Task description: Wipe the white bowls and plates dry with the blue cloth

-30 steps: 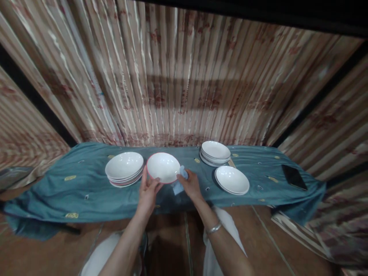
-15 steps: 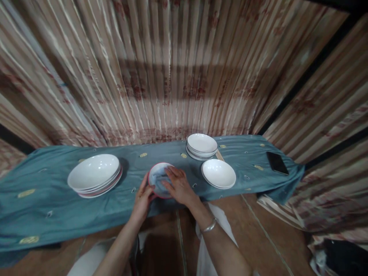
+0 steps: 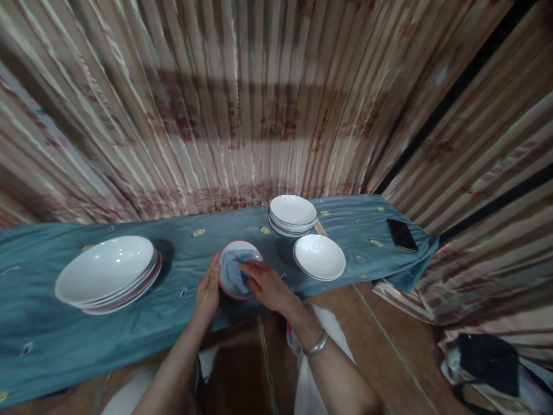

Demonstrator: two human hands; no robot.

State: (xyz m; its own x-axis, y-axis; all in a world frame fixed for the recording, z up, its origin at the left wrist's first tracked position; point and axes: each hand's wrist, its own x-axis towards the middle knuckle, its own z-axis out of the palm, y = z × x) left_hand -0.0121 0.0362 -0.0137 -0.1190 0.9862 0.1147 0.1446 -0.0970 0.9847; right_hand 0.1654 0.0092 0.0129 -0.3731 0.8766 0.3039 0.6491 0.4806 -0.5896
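Note:
A small white bowl with a red rim (image 3: 223, 253) is between my two hands near the front edge of the cloth-covered table. My left hand (image 3: 208, 290) grips its left side. Inside the bowl lies a crumpled blue-grey cloth (image 3: 235, 270). My right hand (image 3: 268, 283), with a silver bangle at the wrist, has its fingers closed on the cloth, pressing it against the bowl's inner side. The fingertips of my right hand are partly hidden in the cloth.
To the left stands a stack of large white bowls (image 3: 106, 271). Right of centre are a stack of white plates (image 3: 294, 210) and, nearer, white shallow dishes (image 3: 319, 256). A black phone (image 3: 401, 234) lies at the right end of the teal tablecloth (image 3: 181, 236). Pleated curtains (image 3: 242, 115) hang behind.
My right hand's spread fingers have drawn together on the cloth, which is now bunched up in the bowl. The view has shifted a little to the right.

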